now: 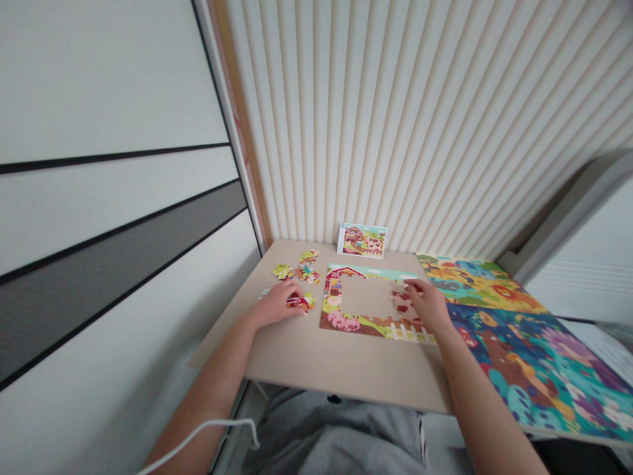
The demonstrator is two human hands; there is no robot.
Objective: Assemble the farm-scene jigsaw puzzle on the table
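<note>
A jigsaw puzzle (361, 326) lies on the table with its border joined, around a bare opening in the middle. Cow-patterned pieces (403, 305) fill part of its right side. My right hand (429, 307) is over that side, thumb and index finger pinched on a small, pale-edged puzzle piece (406, 285) mostly hidden by the fingertips. To the left of the puzzle, my left hand (277, 303) is curled with a red puzzle piece (294, 301) between thumb and fingers. Several loose pieces (307, 272) lie just beyond it, and others are partly covered by the hand.
A picture card (362, 240) of the farm scene leans against the pleated curtain (316, 132) at the back. On the right lie two assembled puzzles, one yellow (477, 282) and one dark blue (539, 369). A white cable (208, 423) crosses my left forearm.
</note>
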